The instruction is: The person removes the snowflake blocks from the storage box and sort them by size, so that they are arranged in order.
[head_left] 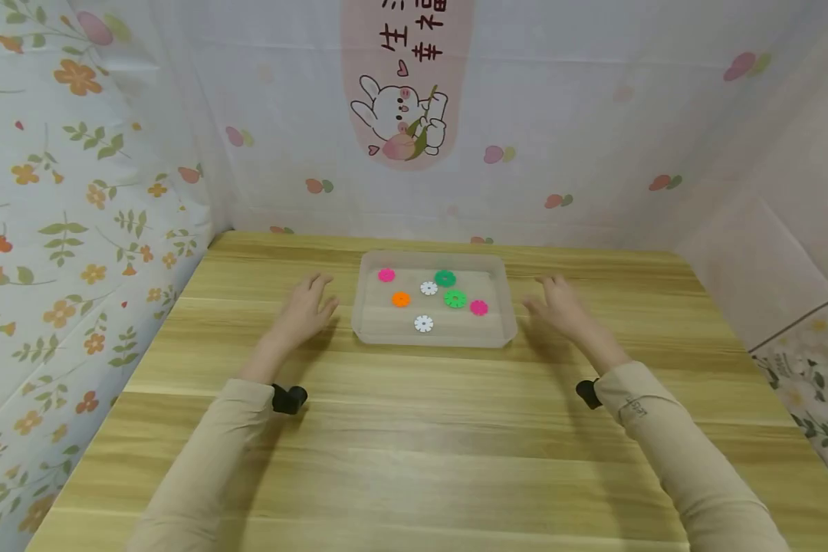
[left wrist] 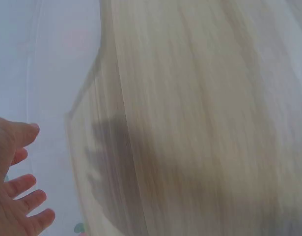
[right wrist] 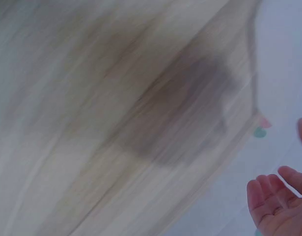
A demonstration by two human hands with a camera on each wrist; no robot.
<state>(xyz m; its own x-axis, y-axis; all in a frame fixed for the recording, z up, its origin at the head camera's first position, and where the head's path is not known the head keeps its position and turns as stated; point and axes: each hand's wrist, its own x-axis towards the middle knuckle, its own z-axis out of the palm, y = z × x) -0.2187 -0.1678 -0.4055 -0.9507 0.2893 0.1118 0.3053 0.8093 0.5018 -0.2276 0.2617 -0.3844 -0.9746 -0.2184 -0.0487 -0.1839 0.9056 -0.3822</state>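
Note:
A shallow translucent tray (head_left: pixel 386 337) lies between the two hands in the head view. Inside it are several notched flower-like discs: a pink disc (head_left: pixel 386 275), an orange disc (head_left: pixel 401 300), a white disc (head_left: pixel 424 323), a bright green disc (head_left: pixel 455 299), a darker green disc (head_left: pixel 445 278) and others. Left of the tray, my left hand (head_left: pixel 307 310) hovers over the table with loosely bent fingers and holds nothing. My right hand (head_left: pixel 559 307) is on the tray's other side, likewise holding nothing, its fingers relaxed. Both wrist views show spread or lightly bent fingers.
The wood-grain table (head_left: pixel 400 460) reaches back to a printed cloth wall (head_left: pixel 559 115), with a floral curtain (head_left: pixel 62 230) along the left side. Black wrist cameras (head_left: pixel 290 399) sit at both sleeve cuffs.

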